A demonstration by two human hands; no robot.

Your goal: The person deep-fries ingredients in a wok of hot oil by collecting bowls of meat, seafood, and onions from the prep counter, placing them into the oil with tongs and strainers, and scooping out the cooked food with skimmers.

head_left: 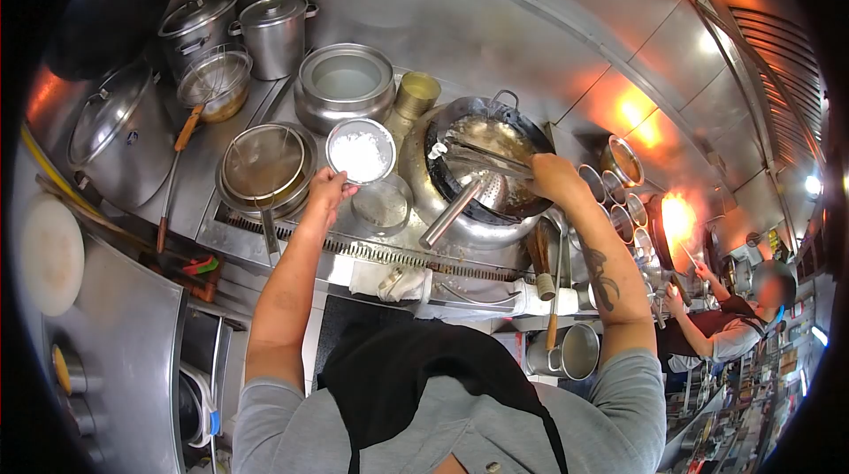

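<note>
My left hand (328, 193) grips the rim of a small round metal bowl (332, 152) with white pieces (361, 154) in it, held up beside the wok. My right hand (555, 179) is closed around metal tongs (486, 156) that reach across the wok (435, 180). At the tips of the tongs shows a small white piece (438, 149). Bubbly brownish oil (482, 131) fills the wok. A perforated ladle (492, 187) rests in it, its thick handle (453, 214) sticking out over the near rim. Below the bowl lies a round metal dish (382, 207) on the stove top.
Left of the bowl, a mesh strainer (263, 161) lies over a pot. Behind stand a wide pot of liquid (345, 78) and a brass-coloured can (416, 95). Folded cloths (389, 281) hang along the front edge. At right, another person (734, 319) works by a flaming wok (677, 217).
</note>
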